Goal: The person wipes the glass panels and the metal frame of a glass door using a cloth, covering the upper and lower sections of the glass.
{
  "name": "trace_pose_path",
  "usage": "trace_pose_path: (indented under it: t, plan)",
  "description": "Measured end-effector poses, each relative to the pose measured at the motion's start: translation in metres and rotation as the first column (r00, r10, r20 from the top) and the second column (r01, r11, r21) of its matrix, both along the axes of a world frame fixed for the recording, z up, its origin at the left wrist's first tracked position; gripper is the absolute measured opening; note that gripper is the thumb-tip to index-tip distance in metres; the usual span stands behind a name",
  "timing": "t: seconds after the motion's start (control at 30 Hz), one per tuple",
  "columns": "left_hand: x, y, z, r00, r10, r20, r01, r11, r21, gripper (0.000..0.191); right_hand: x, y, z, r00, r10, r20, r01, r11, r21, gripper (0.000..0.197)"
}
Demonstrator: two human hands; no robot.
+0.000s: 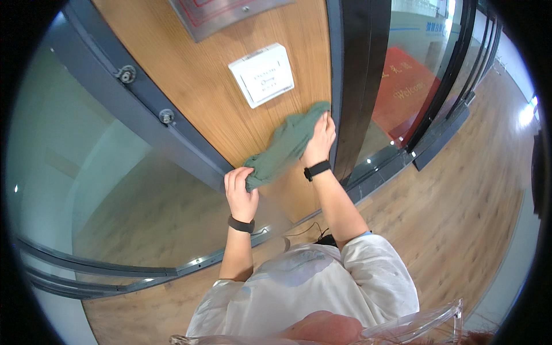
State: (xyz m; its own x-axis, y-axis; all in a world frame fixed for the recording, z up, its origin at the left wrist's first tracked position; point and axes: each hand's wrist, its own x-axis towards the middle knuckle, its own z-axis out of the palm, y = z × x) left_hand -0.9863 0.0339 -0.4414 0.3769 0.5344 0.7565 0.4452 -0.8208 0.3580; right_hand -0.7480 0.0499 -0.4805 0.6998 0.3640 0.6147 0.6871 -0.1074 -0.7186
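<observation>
A green cloth [282,144] is stretched between my two hands in front of a wood-grain panel [207,99]. My left hand [240,194] grips its lower left end, close to the dark metal frame on the left. At the panel's right edge, my right hand [320,136] holds the cloth's upper right end. Above the cloth, a white square wall device [262,75] with writing on it is mounted on the panel. Higher up is part of a metal plate [224,17] with red markings. Both my wrists wear black bands.
Glass panes in dark frames [198,174] flank the panel, the left frame bearing round metal fittings [166,116]. A red mat [403,92] lies behind the right glass. Dark cables [317,228] lie on the wooden floor [465,189] near the panel's base.
</observation>
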Motion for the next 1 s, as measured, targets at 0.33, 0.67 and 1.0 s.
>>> trace_pose_path:
  t: [0.33, 0.67, 1.0]
  plan:
    - [0.012, 0.012, -0.040, 0.960, 0.185, -0.209, -0.177, 0.983, 0.055, 0.046, -0.009, -0.017, -0.047, 0.896, 0.197, 0.397, -0.033, 0.923, -0.383, 0.070]
    - [0.061, -0.007, 0.005, 0.993, -0.036, 0.108, 0.056, 0.981, -0.187, 0.044, 0.077, -0.024, 0.145, 0.736, 0.090, 0.670, -0.182, 0.981, 0.067, 0.055]
    - [0.161, -0.004, 0.039, 0.719, -0.462, 0.519, 0.687, 0.585, -0.431, 0.048, 0.088, -0.021, 0.295, 0.215, 0.111, 0.970, -0.131, 0.988, -0.084, 0.042]
